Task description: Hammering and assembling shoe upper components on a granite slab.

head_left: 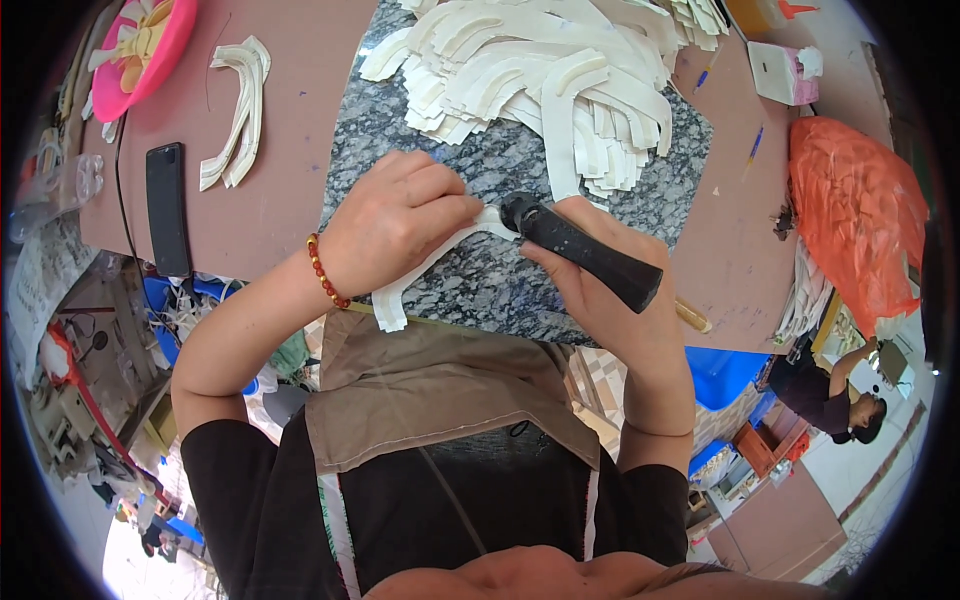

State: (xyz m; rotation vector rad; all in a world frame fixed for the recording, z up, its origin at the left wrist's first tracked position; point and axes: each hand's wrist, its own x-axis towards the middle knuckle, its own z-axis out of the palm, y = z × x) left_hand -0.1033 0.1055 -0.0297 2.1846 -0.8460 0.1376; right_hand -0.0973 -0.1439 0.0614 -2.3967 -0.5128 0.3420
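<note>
My left hand [400, 215], with a beaded bracelet at the wrist, is closed on a curved off-white strip [415, 285], pinching its upper part. The strip lies on a speckled grey stone slab [470, 285], with its squared end near the slab's front edge. My right hand [615, 270] is wrapped round a hammer with a long black head [590, 255]. The hammer's round face rests at or just above the strip's curved end, beside my left fingertips; contact cannot be made out. A light wooden handle end [692, 315] shows past my right hand.
A large heap of similar strips [540, 80] covers the slab's far part. Left are a few joined strips [240, 110], a black phone [168, 210] and a pink bowl [150, 60]. Right are pens [755, 145], a tissue box [785, 72] and an orange-red bag [850, 210]. Another person [830, 395] works farther right.
</note>
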